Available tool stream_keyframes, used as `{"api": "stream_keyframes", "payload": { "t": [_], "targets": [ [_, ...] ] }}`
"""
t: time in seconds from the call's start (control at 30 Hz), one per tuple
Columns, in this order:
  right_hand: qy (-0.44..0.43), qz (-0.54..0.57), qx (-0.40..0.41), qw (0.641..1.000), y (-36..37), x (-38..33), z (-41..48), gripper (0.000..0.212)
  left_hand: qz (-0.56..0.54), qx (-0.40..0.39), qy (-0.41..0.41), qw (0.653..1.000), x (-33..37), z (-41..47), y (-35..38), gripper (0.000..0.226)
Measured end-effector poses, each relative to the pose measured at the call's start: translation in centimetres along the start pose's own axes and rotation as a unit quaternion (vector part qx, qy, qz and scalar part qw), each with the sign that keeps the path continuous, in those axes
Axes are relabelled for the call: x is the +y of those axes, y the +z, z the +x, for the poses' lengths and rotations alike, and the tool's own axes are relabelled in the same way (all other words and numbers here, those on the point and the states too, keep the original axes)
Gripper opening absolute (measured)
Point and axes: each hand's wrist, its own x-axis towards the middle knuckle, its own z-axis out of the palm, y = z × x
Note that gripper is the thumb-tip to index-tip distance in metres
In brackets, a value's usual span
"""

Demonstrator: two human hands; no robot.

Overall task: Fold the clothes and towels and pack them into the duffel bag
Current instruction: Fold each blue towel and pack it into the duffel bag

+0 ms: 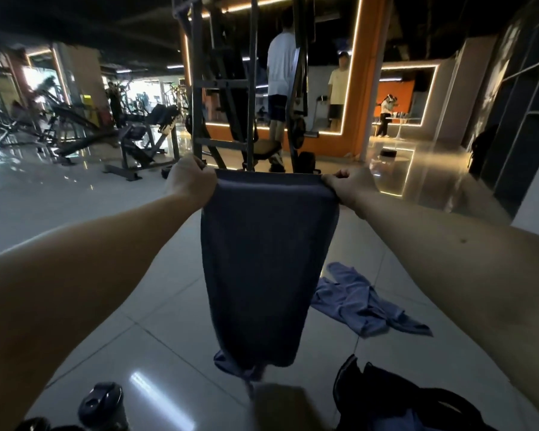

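Dark blue-grey garment (pixel 262 259) hangs in the air at centre frame, held up by its top edge. I can't tell what kind of garment it is. The left hand (pixel 191 178) grips the top left corner with fingers curled round the fabric. The right hand (pixel 349 183) pinches the top right corner. Both arms are stretched out, and the top edge is taut and roughly level between the fists. The side edges run down straight and narrow toward the bottom. The bottom edge is bunched, with a lighter blue fold at its left end, and hangs above the tiled floor (pixel 137 290).

A blue shirt (pixel 361 301) lies crumpled on the floor to the right of the hanging piece, apart from it. A black duffel bag (pixel 386 396) sits at bottom right with its top gaping, near the shirt but not touching it. A dark shaker bottle (pixel 101 405) stands at bottom left, well apart from the bag.

There is open tile under the garment and to its left. A steel gym rack (pixel 221 88) stands ahead, beyond the hands. More machines are at far left, and people stand in the background.
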Motion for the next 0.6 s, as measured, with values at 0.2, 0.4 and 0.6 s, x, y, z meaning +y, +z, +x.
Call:
{"api": "stream_keyframes", "payload": {
  "t": [0.2, 0.4, 0.6],
  "targets": [
    [-0.016, -0.014, -0.028, 0.999, -2.3, -3.0, 0.5, 0.014, 0.029, -0.039, 0.014, 0.999, 2.3, 0.5, -2.6, 0.022],
    [0.042, -0.006, -0.046, 0.998, 0.4, 0.0, 1.8, 0.009, 0.030, -0.067, -0.017, 0.997, -1.3, 1.2, 0.0, 0.015],
    [0.052, 0.003, -0.019, 0.998, 4.5, 4.1, 4.3, 0.005, -0.022, -0.090, -0.086, 0.992, -5.6, 2.4, 4.2, 0.013]
  ]
}}
